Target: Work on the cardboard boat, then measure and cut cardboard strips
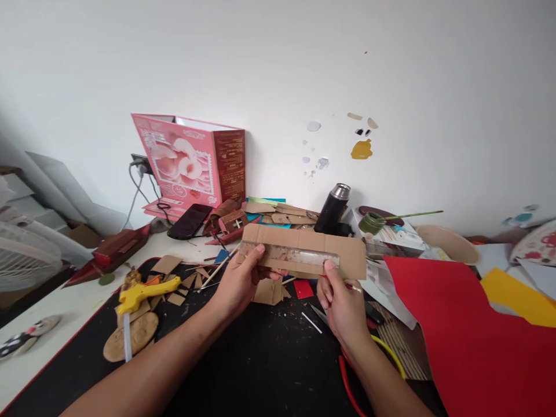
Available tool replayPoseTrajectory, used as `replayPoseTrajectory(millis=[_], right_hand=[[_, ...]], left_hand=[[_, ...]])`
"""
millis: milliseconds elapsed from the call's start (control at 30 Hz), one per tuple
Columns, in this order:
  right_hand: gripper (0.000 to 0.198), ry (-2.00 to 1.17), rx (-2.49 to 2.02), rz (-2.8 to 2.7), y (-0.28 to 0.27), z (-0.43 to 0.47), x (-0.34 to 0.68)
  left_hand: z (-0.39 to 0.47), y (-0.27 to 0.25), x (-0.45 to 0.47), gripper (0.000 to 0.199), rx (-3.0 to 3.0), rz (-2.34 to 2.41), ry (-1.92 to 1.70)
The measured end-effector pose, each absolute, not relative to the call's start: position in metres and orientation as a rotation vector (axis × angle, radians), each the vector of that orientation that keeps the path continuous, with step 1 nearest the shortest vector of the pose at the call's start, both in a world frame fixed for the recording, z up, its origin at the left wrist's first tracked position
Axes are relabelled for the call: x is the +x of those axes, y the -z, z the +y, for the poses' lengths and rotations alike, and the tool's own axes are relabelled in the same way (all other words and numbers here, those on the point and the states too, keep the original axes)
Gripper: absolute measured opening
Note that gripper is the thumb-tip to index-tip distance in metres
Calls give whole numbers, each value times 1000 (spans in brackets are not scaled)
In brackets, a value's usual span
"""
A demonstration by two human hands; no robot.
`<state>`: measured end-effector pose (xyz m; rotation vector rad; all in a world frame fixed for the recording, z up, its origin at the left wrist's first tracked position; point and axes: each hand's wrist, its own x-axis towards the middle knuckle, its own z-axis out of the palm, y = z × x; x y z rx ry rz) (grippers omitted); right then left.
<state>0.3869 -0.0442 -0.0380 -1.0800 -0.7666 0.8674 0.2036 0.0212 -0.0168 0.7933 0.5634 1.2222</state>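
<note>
A strip of brown cardboard (304, 236) is held up above the black mat, with a clear ruler (299, 256) lying flat along its face. My left hand (241, 278) grips both at the left end, thumb on the ruler and fingers behind the cardboard. At the ruler's right end, the thumb of my right hand (343, 301) presses it against the cardboard. A thin red and silvery item, too small to make out, shows among the right fingers. Below my right wrist are the red and yellow handles (347, 382) of a tool, partly hidden by the arm.
A yellow glue gun (141, 294) rests among cardboard scraps on the left. Behind stand a pink box (186, 162), a phone (190, 222) and a black flask (332, 209). Red paper (473, 336) covers the right side, near a green paint jar (372, 222).
</note>
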Motion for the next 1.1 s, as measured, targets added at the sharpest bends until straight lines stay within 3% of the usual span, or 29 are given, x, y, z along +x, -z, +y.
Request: replayPoseTrajectory(millis=[333,833,967,1100], right_hand=[[73,-892,-1073,-832,40,-42,386],[70,-1121,-972,-887,32,-45,385],[58,-1183,-949,-876,30,-46,383],[62,-1198,-949,-843,30,-45,383]], left_hand=[[25,20,202,48,820,623,-1254],[34,20,196,26,796,588,-1316],[37,19,194,28,736,583,-1343],[35,15,195,35,733,606,-1355]])
